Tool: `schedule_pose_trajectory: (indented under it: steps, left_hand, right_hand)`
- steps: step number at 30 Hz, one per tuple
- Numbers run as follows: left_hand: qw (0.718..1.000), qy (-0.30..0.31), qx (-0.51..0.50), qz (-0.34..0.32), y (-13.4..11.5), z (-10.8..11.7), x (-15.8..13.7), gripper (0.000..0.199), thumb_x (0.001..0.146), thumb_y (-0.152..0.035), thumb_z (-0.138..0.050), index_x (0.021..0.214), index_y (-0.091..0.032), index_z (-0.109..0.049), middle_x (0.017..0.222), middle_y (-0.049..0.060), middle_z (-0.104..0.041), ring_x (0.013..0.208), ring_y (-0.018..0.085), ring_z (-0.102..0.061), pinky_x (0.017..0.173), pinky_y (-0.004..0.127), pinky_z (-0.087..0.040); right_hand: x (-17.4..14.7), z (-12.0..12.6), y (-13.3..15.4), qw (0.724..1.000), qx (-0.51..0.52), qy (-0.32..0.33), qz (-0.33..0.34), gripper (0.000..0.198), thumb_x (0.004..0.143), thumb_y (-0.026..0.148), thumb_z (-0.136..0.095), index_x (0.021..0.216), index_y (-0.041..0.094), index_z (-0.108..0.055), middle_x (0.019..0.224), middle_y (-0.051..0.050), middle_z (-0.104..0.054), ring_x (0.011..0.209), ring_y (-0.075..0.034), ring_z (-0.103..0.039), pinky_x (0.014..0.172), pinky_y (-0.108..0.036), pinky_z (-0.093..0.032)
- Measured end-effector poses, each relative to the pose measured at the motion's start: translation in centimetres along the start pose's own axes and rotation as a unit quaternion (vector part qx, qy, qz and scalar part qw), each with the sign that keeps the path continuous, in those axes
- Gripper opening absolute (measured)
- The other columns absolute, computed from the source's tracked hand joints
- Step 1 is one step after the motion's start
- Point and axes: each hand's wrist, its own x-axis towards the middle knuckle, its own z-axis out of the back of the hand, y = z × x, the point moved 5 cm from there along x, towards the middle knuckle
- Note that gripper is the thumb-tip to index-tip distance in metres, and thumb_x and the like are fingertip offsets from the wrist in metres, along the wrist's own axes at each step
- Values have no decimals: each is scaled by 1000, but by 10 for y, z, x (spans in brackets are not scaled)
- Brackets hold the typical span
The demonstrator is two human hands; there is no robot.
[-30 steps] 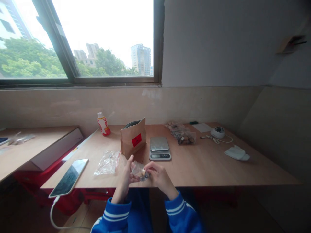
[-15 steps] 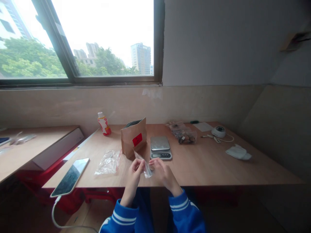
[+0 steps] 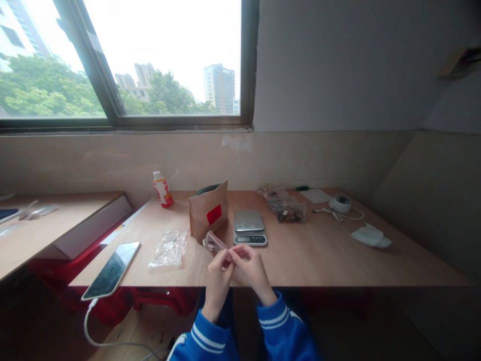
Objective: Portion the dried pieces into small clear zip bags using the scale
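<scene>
Between my hands, just above the table's front part, is a small clear zip bag (image 3: 215, 242) with a red line along its edge. My left hand (image 3: 219, 273) pinches one end of it. The fingertips of my right hand (image 3: 249, 264) press together at the same corner, touching the left fingertips. Behind the bag stands a brown paper pouch (image 3: 203, 213) with a red label, its top open. A kitchen scale (image 3: 249, 226) with a bare metal plate sits just beyond my right hand. What the bag holds is hard to make out.
An empty-looking clear plastic bag (image 3: 170, 248) lies to the left, near a phone (image 3: 112, 271) on a cable. A bottle (image 3: 163, 189) stands behind. Filled zip bags (image 3: 289, 209), a white dome camera (image 3: 340, 203) and a crumpled white item (image 3: 371, 236) lie right.
My hands have come together at the bag's corner. The bag has swung round, now pointing away from me toward the paper pouch. The view has shifted slightly.
</scene>
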Motion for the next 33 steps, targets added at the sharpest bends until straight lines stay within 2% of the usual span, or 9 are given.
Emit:
schedule_pose_trajectory:
  steps: [4,8,13,17,21,27,31,33]
  left_hand:
    - [999,-1,-33,23,1,-3,-2,21,79,-36,-58,67,-20,-53,64,-1,-54,61,15,-52,58,24,-41]
    - [989,0,-140,50,-1,-5,-4,26,79,-41,-61,68,-19,-51,64,-2,-53,64,14,-54,62,23,-43]
    - [970,46,-223,81,3,-4,-2,30,79,-46,-60,79,-17,-59,80,3,-62,83,19,-60,79,29,-48]
    - [969,17,-212,128,18,0,3,44,79,-57,-54,82,-14,-62,76,5,-63,76,20,-60,74,33,-50]
    - [986,-9,-141,90,19,3,5,40,81,-55,-53,77,-17,-62,71,3,-62,72,19,-59,68,29,-49]
    - [996,8,-73,47,2,4,-1,34,85,-49,-51,75,-18,-62,69,2,-62,70,19,-58,66,27,-45]
    - [997,29,-69,37,-3,11,-9,37,88,-46,-48,66,-18,-59,68,3,-62,71,19,-57,70,27,-43]
    - [996,40,-73,41,0,16,-11,38,87,-46,-49,63,-18,-60,66,2,-60,71,19,-56,70,27,-42]
  right_hand:
    - [-3,2,5,999,-6,-35,4,30,78,47,-64,79,17,-65,77,-6,-71,75,-22,-68,72,-33,-55]
    - [-4,2,5,997,31,-67,-6,32,78,48,-64,82,16,-65,80,-8,-72,77,-22,-68,72,-33,-55]
    - [-4,1,8,999,24,-38,5,31,79,47,-64,82,16,-68,80,-7,-71,77,-21,-67,71,-32,-55]
    - [-5,-2,14,999,-29,6,38,26,81,43,-62,81,18,-70,83,-6,-70,80,-21,-67,74,-31,-55]
    - [-8,-7,13,1000,-11,-1,25,25,82,42,-60,81,18,-65,81,-6,-68,77,-21,-68,69,-31,-57]
    - [-11,-1,12,994,-66,-84,35,25,84,43,-57,79,19,-60,77,-5,-67,71,-19,-66,65,-30,-56]
    - [-4,37,13,968,-75,-235,40,29,83,48,-55,83,19,-56,85,-8,-69,72,-19,-66,66,-31,-54]
    - [1,54,18,961,-73,-262,44,32,83,51,-55,85,19,-57,88,-8,-70,72,-19,-66,68,-31,-53]
